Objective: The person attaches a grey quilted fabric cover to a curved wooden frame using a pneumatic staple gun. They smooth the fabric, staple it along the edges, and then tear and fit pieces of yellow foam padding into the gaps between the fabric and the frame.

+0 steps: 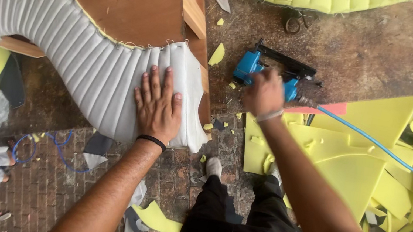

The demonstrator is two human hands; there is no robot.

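Both hands are working over a wooden panel (125, 0) half covered with grey ribbed padding (64, 45). The left hand (158, 104) is lying flat and fully open on the padding's end, fingers spread, seemingly pressing the fabric down so that it is staying smooth against the panel edge; it is gripping nothing. The right hand (264, 93) is reaching across to a blue staple gun (257, 66) lying just right of the panel, fingers curling over its handle, though blur is hiding whether they are closed on it. A blue hose (376, 147) is trailing from the gun past that hand over yellow foam offcuts (352, 165). No packages, labels or signs are showing anywhere near the hands.
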